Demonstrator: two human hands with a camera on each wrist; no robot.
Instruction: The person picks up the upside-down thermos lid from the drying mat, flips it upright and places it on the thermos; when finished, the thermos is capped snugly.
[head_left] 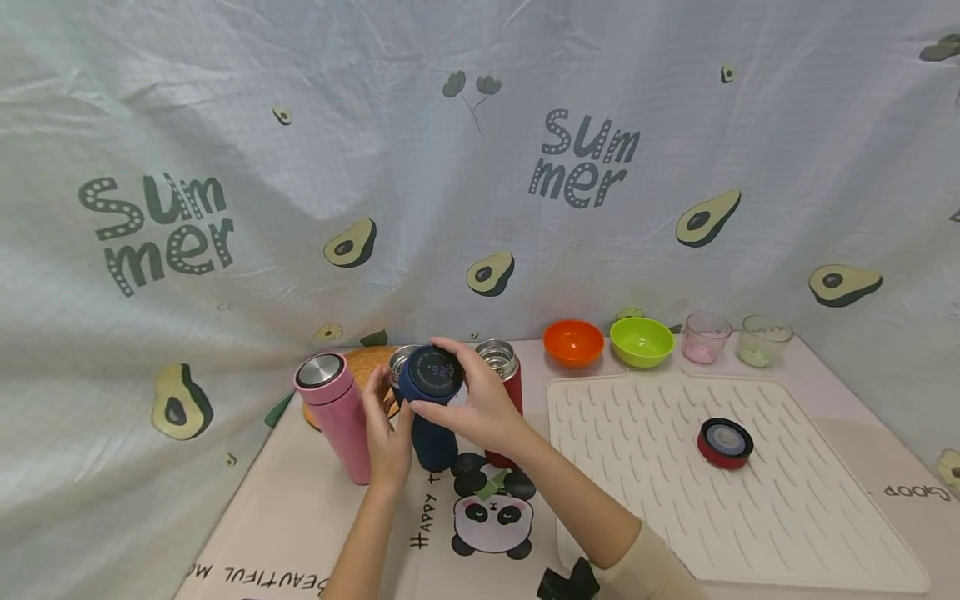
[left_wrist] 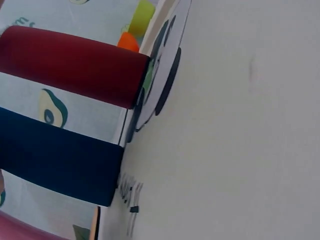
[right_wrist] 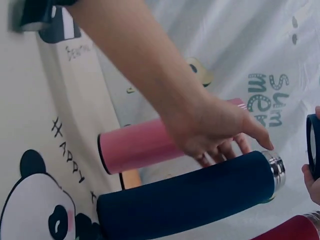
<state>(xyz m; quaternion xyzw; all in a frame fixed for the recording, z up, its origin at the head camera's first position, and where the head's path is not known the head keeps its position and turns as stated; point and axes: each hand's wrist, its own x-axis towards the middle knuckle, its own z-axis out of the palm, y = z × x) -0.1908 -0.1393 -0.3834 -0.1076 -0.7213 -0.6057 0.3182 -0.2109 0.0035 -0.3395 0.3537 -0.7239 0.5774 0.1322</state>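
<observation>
A dark blue thermos bottle (right_wrist: 190, 195) stands upright with its steel neck (right_wrist: 277, 175) uncovered. My left hand (head_left: 390, 437) holds it at the upper side, thumb near the neck and fingers toward the far side. With thumb and fingers, my right hand (head_left: 480, 400) pinches the blue lid (head_left: 432, 372), which shows lit digits on its top. In the right wrist view the lid is apart from the neck. A pink thermos bottle (head_left: 333, 417) with its lid on stands left of my left hand. Behind my right hand is a lidless red thermos bottle (head_left: 512, 385).
On the ribbed white mat (head_left: 637, 467) at right lies a red lid (head_left: 725, 442). An orange bowl (head_left: 573, 343), a green bowl (head_left: 642, 342), a pinkish glass (head_left: 706, 337) and a greenish glass (head_left: 763, 340) line the back edge. A patterned curtain (head_left: 420, 183) hangs behind.
</observation>
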